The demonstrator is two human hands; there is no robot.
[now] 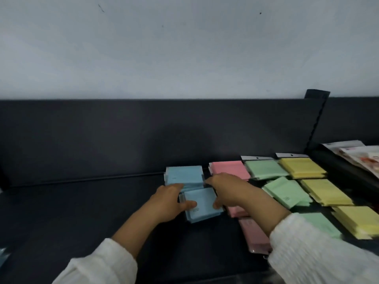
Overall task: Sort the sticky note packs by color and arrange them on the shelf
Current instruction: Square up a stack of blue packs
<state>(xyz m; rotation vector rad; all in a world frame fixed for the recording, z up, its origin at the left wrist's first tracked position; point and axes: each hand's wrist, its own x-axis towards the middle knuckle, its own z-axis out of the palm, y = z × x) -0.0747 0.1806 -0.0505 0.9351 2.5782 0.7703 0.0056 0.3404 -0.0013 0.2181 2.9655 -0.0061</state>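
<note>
Left hand (170, 201) and right hand (229, 193) grip the blue pack (204, 201) on the shelf (82, 212), fingers (185, 204) curled round its edges; pink packs (227, 169) lie at its three o'clock.

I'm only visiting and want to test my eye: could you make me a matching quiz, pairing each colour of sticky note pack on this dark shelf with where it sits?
Things
1. blue plastic-wrapped sticky note packs
2. pink plastic-wrapped sticky note packs
3. green plastic-wrapped sticky note packs
4. yellow plastic-wrapped sticky note packs

Places
A. rightmost column of packs
B. front stack gripped between the left hand and right hand
C. directly right of the blue column
D. between the pink and yellow columns

Pairs: 1-B, 2-C, 3-D, 4-A
</note>
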